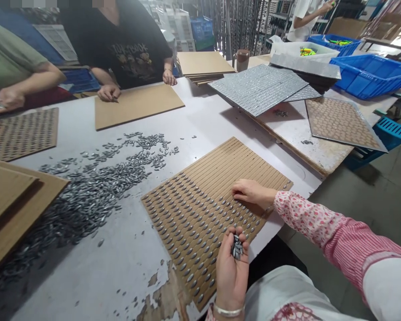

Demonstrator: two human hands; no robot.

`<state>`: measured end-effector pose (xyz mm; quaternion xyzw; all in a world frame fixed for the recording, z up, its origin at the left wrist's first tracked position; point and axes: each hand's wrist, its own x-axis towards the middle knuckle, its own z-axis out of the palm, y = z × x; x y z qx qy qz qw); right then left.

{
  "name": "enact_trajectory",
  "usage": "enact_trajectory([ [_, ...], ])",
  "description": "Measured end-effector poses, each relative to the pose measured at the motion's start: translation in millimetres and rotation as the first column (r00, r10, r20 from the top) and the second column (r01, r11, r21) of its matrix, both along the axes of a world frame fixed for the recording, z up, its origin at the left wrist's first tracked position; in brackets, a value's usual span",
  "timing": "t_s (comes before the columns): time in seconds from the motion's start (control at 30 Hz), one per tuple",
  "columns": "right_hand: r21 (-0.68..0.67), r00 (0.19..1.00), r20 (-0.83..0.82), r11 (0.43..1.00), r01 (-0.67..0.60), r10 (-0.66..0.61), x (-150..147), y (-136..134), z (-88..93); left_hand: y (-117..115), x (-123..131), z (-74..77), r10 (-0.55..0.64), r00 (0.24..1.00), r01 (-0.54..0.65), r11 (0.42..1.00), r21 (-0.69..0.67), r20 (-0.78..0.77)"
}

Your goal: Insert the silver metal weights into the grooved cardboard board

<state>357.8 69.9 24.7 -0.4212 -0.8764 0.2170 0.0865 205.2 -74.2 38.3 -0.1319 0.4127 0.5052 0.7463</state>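
Observation:
A brown grooved board (234,165) lies on the table in front of me, with rows of small grey spindle-shaped metal pieces (183,229) set along its grooves on the near and left part. My left hand (230,272), palm up over the board's near right edge, is cupped around a small heap of the same metal pieces (236,248). Over the right part of the board is my right hand (252,191), its fingers pressed together at the end of a filled row. Whatever its fingertips hold is hidden.
A big loose pile of metal pieces (103,189) spreads over the white table (120,263). Boards (10,187) stack at left. Two people (130,44) work opposite at a plain board (137,104) and a filled one (28,131). Silvery panels (259,87) and blue crates (370,76) stand right.

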Motion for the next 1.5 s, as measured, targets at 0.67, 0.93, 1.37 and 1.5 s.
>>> enact_trajectory([
  [0.67,-0.018,0.914,-0.229,0.937,-0.348,0.335,-27,-49,32.0,12,0,0.3,0.143,0.986,-0.150,0.985,0.080,0.089],
  [0.93,-0.382,0.845,-0.506,0.924,-0.037,-0.175,-18,-40,21.4,2,-1,3.0,0.114,0.992,-0.114,0.993,0.005,0.049],
  [1.37,-0.367,0.908,-0.333,0.922,0.126,-0.257,6,5,-17.7,-3,0,-5.2,0.136,0.987,-0.143,0.986,0.081,0.080],
  [1.5,-0.326,0.892,-0.379,0.938,0.120,-0.246,5,5,-6.9,-5,-2,-0.3,0.090,0.995,-0.093,0.992,0.086,0.041],
])
